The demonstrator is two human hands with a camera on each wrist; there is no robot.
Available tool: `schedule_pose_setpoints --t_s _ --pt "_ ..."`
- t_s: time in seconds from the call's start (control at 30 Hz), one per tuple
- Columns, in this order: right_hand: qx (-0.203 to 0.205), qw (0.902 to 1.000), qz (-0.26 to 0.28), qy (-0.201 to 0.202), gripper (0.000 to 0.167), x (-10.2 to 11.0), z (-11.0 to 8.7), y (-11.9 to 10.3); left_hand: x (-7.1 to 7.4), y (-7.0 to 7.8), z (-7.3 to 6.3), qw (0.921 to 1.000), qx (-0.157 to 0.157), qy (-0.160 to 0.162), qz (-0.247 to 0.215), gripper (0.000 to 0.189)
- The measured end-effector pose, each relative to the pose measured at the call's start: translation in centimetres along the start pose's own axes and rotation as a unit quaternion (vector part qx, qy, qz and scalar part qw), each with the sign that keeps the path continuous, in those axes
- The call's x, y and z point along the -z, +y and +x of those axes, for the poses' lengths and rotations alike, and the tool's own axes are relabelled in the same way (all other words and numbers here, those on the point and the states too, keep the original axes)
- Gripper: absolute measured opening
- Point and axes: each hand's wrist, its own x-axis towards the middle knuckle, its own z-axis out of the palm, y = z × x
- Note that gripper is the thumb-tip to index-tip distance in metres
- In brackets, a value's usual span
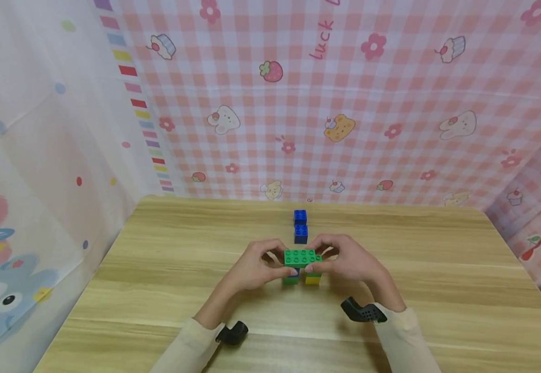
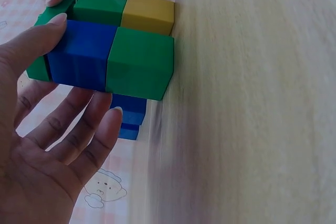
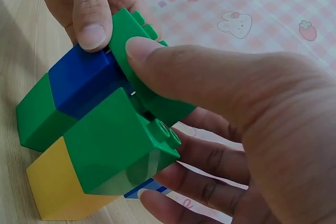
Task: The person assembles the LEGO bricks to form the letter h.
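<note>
Both hands hold a long green building brick, studs up, over two short stacks. My left hand grips its left end, the thumb crossing onto the blue brick below. That blue brick sits on a green brick. At the right end, my right hand pinches the long brick, thumb on its near side. Under this end stands the other stack, a short green brick on a yellow brick. In the right wrist view the long brick tilts, with a gap above this stack's studs.
Two blue bricks stand just beyond the hands on the wooden table. A pink checked cloth hangs behind the table's far edge, and a pale curtain hangs at the left.
</note>
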Motion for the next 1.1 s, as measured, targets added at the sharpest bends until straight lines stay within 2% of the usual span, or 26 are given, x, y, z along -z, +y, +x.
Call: schedule_pose_setpoints --t_s 0.8,1.1 --pt "-0.006 0.9998 0.007 -0.018 0.023 0.01 0.02 -0.04 -0.17 -0.31 -0.09 0.9991 0.017 0.004 -0.038 0.021" --pt "-0.012 0.9995 0.022 -0.021 0.022 -0.05 -0.07 -0.21 -0.44 -0.27 -0.11 0.9988 0.033 0.013 -0.033 0.021"
